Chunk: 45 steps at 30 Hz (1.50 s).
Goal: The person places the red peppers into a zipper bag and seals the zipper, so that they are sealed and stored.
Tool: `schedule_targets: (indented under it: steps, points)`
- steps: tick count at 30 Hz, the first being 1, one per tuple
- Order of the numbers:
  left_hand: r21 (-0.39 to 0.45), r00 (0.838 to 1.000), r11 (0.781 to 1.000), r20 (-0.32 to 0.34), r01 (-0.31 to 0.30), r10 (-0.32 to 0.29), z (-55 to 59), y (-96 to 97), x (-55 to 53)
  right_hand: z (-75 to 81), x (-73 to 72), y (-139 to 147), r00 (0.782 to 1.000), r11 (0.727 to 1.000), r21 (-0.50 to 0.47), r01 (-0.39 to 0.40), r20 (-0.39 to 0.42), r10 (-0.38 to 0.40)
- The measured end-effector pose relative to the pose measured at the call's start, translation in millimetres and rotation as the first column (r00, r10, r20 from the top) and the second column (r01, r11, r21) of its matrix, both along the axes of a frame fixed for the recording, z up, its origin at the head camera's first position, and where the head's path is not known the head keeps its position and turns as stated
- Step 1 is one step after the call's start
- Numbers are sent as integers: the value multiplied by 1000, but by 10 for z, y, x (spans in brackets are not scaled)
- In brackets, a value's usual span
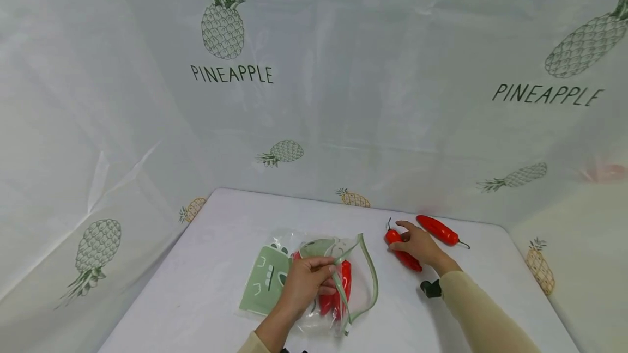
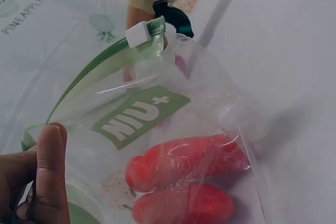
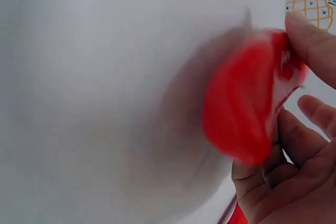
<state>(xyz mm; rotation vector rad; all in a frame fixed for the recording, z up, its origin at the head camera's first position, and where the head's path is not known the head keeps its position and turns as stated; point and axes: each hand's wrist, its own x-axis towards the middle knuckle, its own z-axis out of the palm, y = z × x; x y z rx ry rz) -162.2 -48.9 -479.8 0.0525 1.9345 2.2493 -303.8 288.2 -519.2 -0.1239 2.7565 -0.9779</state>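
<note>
My left hand (image 1: 303, 286) pinches the green-edged mouth of a clear zip bag (image 2: 142, 115) between thumb and fingers. The bag's mouth gapes toward the right, and a white slider (image 2: 138, 34) sits at one end of its strip. Several red chili peppers (image 1: 346, 279) lie inside, seen through the plastic. To the right of the bag, my right hand (image 1: 423, 245) grips another red chili pepper (image 1: 406, 259) by thumb and fingers; in the right wrist view this pepper (image 3: 239, 100) looks blurred, with a shadow on the white surface.
One more red chili pepper (image 1: 438, 230) lies behind the right hand, near the table's back edge. A green printed panel (image 1: 265, 282) with a cartoon face shows on the bag's left part. Pineapple-print sheeting (image 1: 343, 97) hangs around the white table (image 1: 196, 287).
</note>
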Motion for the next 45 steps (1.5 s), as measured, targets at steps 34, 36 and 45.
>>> schedule_targets:
  steps: [34,36,45]
  points:
    - [-22,1000,1000,-15,-12,12,96,12,8,423,712,-406,968,982,-171,85,-218,-122]
    - [-22,1000,1000,-16,-12,12,106,18,6,469,782,-450,964,980,-179,83,-236,-125]
    - [-33,1000,999,-28,-3,2,112,44,-22,715,1110,-659,957,971,-224,80,-254,-137]
